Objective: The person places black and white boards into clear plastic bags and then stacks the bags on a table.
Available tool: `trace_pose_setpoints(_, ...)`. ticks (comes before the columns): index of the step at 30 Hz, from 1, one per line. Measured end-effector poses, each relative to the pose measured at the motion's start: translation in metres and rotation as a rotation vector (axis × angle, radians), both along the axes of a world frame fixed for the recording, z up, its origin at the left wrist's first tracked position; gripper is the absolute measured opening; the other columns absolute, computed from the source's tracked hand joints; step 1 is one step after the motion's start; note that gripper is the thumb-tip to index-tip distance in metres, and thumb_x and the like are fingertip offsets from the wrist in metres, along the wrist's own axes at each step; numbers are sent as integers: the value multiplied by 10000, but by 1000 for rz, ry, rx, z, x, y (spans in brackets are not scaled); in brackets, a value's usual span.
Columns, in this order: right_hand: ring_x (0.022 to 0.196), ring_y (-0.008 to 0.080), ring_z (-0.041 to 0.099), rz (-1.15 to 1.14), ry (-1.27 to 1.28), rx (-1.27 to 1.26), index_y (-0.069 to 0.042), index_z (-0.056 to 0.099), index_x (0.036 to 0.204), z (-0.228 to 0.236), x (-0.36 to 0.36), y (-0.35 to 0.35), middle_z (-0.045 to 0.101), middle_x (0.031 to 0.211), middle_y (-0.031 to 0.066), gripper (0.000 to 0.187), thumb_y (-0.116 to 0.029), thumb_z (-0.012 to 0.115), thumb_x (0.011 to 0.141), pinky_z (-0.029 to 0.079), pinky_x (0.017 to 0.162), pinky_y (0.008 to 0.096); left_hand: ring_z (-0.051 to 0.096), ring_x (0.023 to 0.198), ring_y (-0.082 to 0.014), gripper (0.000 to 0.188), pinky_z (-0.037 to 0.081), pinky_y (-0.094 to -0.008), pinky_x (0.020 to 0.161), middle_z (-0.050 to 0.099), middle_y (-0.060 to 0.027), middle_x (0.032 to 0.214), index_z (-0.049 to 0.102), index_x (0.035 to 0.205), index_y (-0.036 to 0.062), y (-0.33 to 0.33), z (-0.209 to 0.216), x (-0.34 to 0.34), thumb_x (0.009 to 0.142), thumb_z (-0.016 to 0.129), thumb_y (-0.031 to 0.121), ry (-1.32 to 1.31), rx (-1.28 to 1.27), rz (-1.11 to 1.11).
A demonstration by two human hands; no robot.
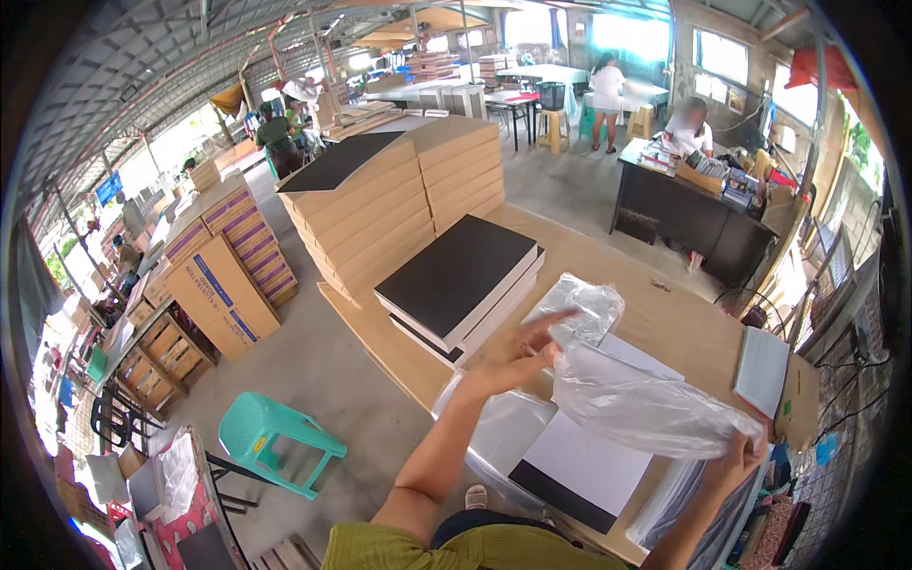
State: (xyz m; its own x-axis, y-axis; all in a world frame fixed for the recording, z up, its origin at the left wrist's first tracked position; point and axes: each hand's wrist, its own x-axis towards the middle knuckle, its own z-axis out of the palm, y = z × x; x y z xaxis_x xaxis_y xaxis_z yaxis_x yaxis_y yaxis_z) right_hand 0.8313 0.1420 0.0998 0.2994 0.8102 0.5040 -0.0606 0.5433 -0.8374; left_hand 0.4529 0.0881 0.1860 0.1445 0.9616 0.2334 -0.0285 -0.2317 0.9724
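Note:
A clear plastic bag (646, 394) stretches across the work table between my two hands. My right hand (736, 463) grips its right end, fingers closed on the film. At the bag's left end is my left hand (522, 359), with its fingers spread and their tips at the edge of the film. Below the bag lies a white sheet (589, 465) with a black board (562, 496) along its near edge. Just beyond my left hand is a folded clear plastic packet (581, 302). A stack of black-topped boards (459, 275) stands farther left.
Tall stacks of brown cartons (380, 190) fill the table's far left. More plastic sleeves (674, 503) lie by my right forearm. A silver laptop-like slab (762, 369) rests at the right. A green stool (275, 437) stands on the floor; a person sits behind a dark desk (689, 218).

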Motion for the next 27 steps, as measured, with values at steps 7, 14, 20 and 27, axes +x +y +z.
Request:
trace_pose_setpoints(7, 742, 65, 432, -199, 25, -76, -28, 521, 861, -5, -41, 46, 493, 796, -4, 241, -244, 492, 965, 375, 674, 215, 557, 1001, -156, 577, 441, -281, 829, 598, -87, 1138, 556, 1210, 16, 39, -24, 12, 701, 779, 172, -273, 394, -45)
trace_pose_setpoints(14, 740, 51, 424, 87, 2, -32, -47, 519, 833, -74, -14, 77, 502, 793, -27, 335, -328, 425, 988, 354, 682, 234, 412, 649, -29, 153, 331, -199, 577, 506, 62, 661, 640, 710, 19, 79, -125, -6, 801, 718, 114, -168, 238, 199)
trace_pose_setpoints(20, 645, 40, 340, 124, -143, -142, -81, 448, 718, -115, -23, 73, 401, 677, -67, 340, -292, 434, 985, 269, 537, 238, 410, 627, -17, 193, 340, -200, 563, 515, 78, 652, 651, 714, 25, 81, -177, -8, 835, 695, 169, -134, 34, 212)
trace_pose_setpoints(27, 557, 20, 314, 137, 23, -307, -77, 557, 800, -116, -50, 68, 391, 634, -90, 326, -332, 449, 973, 220, 484, 221, 538, 787, -33, 228, 438, -200, 706, 642, 7, 839, 651, 949, 9, 88, -240, 2, 817, 711, 186, -105, -130, 378)
